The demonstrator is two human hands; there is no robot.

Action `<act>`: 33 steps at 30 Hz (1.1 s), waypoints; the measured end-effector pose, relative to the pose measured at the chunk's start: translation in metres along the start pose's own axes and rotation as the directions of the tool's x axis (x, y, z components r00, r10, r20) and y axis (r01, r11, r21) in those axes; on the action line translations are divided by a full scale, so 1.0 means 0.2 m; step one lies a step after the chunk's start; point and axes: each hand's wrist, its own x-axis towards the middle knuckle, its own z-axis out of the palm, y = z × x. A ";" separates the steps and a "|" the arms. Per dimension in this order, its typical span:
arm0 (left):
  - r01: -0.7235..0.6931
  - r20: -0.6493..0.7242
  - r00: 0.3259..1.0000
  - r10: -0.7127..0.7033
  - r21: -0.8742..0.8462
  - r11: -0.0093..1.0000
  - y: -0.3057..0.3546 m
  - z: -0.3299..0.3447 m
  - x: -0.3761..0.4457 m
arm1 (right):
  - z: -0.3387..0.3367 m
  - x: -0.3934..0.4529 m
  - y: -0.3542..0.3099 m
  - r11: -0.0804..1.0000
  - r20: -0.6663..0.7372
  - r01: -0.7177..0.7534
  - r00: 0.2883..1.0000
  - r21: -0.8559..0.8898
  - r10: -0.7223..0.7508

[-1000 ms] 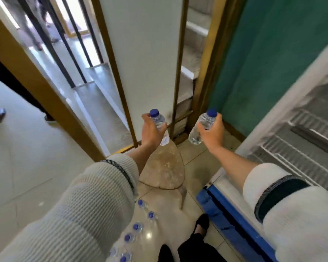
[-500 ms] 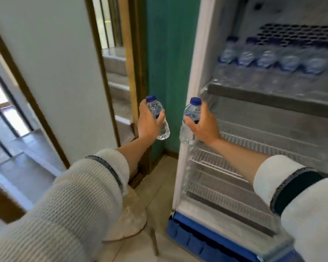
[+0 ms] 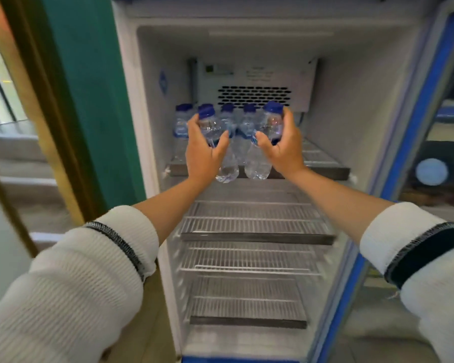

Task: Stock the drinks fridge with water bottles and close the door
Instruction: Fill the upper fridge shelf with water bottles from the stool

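The drinks fridge (image 3: pixel 152 100) stands open in front of me. My left hand (image 3: pixel 203 155) grips a clear water bottle with a blue cap (image 3: pixel 212 127), held upright. My right hand (image 3: pixel 283 150) grips a second such bottle (image 3: pixel 266 142). Both bottles hang in the air at the front edge of the top shelf (image 3: pixel 323 169). A row of several blue-capped bottles (image 3: pixel 181 124) stands at the back of that shelf, partly hidden behind my hands.
Three wire shelves (image 3: pixel 254 226) lie bare below the top one. The fridge door (image 3: pixel 414 132), blue-framed with glass, hangs open at the right. A teal wall (image 3: pixel 89 87) and a gold door frame (image 3: pixel 37 100) flank the left side.
I have turned right and up from the doorway to face the fridge. Both hands rose with their bottles from beside the fridge's left edge to the top shelf.
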 end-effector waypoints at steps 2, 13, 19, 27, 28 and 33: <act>-0.030 0.028 0.999 0.030 -0.015 0.999 0.06 0.10 0.04 | -0.10 0.05 0.06 1.000 -0.078 -0.015 0.997 -0.026 0.013; -0.067 0.059 0.996 0.062 0.083 0.994 0.10 0.37 0.08 | -0.31 0.19 0.47 0.965 -0.196 -0.248 0.954 -0.088 0.227; -0.027 -0.018 0.999 0.030 0.134 0.991 0.11 0.42 0.08 | -0.26 0.23 0.66 0.957 -0.085 -0.286 0.956 -0.056 0.280; -0.056 0.023 0.998 0.052 0.275 0.960 0.11 0.43 0.11 | -0.15 0.30 0.80 0.926 0.063 -0.378 0.924 -0.002 0.377; -0.057 0.021 0.998 0.053 0.279 0.959 0.11 0.44 0.11 | -0.13 0.31 0.81 0.922 0.066 -0.386 0.921 0.011 0.385; -0.065 0.004 0.998 0.067 0.260 0.963 0.09 0.45 0.10 | -0.10 0.33 0.83 0.874 0.079 -0.480 0.877 0.079 0.474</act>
